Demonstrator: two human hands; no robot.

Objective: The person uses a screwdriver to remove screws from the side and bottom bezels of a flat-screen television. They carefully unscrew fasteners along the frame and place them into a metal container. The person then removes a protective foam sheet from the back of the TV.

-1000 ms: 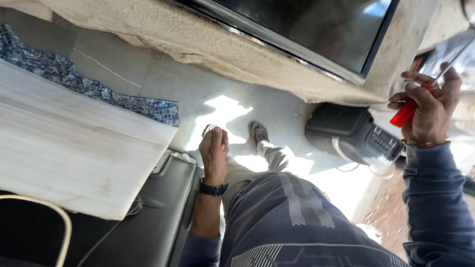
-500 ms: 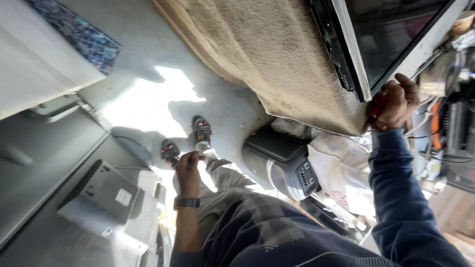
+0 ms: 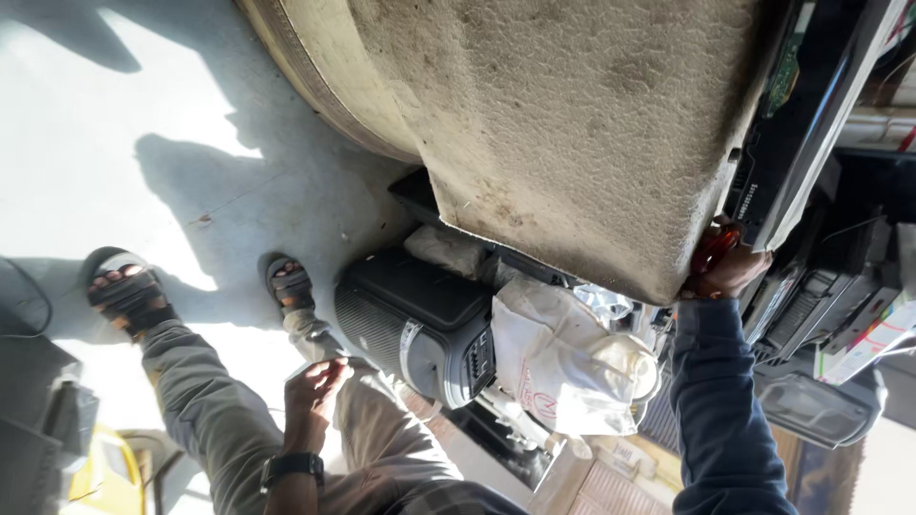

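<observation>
Right hand (image 3: pixel 727 272) closed around red screwdriver handle (image 3: pixel 714 250) at carpeted bench (image 3: pixel 592 133) edge; left hand (image 3: pixel 315 386) loosely curled, empty, over knee.

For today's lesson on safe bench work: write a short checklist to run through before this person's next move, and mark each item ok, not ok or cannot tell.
1. Right hand grips the red-handled tool at the edge of the cloth-covered bench: ok.
2. Tool tip seated on the flat screen: cannot tell, hidden.
3. Left hand free, resting at the knee: ok.
4. Both sandalled feet flat on the floor: ok.
5. Space under the bench uncluttered: not ok, a black speaker and a white bag crowd it.
</observation>
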